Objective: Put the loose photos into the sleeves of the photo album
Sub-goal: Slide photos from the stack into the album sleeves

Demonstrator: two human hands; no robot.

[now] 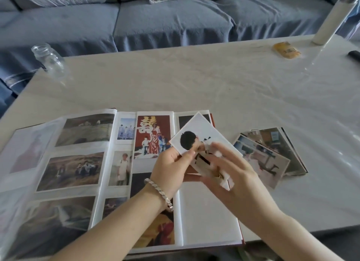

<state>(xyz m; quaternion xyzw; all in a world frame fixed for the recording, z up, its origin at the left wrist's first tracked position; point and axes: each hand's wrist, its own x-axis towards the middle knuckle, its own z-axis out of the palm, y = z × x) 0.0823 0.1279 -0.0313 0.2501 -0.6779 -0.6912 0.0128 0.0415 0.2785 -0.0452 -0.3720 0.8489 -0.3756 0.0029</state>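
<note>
An open photo album (210,218) lies at the table's near edge, its left pages and middle sleeves filled with pictures. Above its right page I hold one white-bordered photo (196,132) tilted in the air. My left hand (171,163), with a silver bracelet on the wrist, pinches the photo's lower left edge. My right hand (235,175) touches its lower right part, fingers spread and blurred over the picture. A fanned pile of loose photos (272,153) rests on the table just right of the album.
The white table (214,81) carries a glass jar (49,59) at the far left, a yellow packet (286,50), a tall white bottle (329,21) and a dark object (354,55) at the far right. A blue sofa (155,19) stands behind the table.
</note>
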